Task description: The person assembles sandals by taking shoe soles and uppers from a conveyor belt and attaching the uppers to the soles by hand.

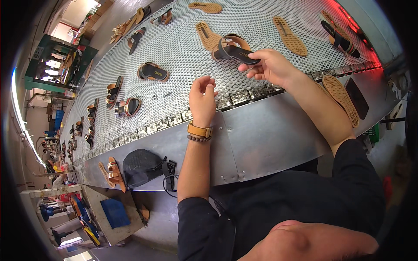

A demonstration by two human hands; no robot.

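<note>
Over the metal mesh conveyor [183, 43], my right hand [273, 67] pinches the heel end of a black sandal [237, 53] between thumb and fingers. The sandal has a dark strap with a tan lining, and it is tilted above the mesh. Just beyond it a tan sole [205, 34] lies with its ribbed underside up. My left hand [203, 98] hovers at the conveyor's near edge, fingers loosely curled in, with nothing seen in them. A brown watch and a beaded bracelet circle that wrist. Another black sandal [153, 72] lies on the mesh, to the left of this hand.
More sandals lie along the belt, including one pair [339, 37] at the far right. A metal ledge [270, 130] runs along my side, carrying a black cap-like pouch [141, 166], brown sandals [114, 174], a tan sole [340, 98] and a dark phone-like slab [357, 99].
</note>
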